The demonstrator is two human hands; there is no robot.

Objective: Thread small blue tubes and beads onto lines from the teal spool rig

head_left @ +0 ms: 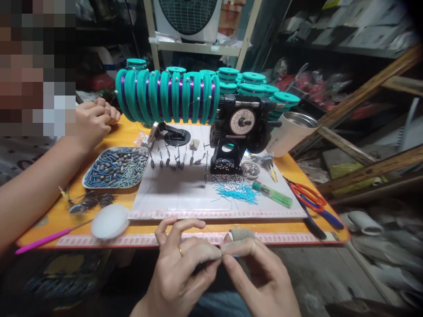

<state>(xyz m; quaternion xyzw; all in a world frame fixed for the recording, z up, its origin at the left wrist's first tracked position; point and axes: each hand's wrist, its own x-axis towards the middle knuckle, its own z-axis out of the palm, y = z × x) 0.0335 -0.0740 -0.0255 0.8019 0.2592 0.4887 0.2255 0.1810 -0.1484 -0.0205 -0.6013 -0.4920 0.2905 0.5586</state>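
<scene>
My left hand and my right hand meet just in front of the table's near edge, thumbs and forefingers pinched together. Whatever lies between the fingertips is too small to make out; a speck of blue shows by the right fingers. A ring is on my left hand, and a tan wrap covers one right finger. Beyond them on a white board lie thin blue tubes and small silvery beads. Several dark weights hang on fine lines below a row of teal spools wound with purple line.
A black winding device carries the spools. At left are a tray of weights, a white round lump and a pink-handled tool. Right: green tube, pliers, cup. Another person's arm rests at left.
</scene>
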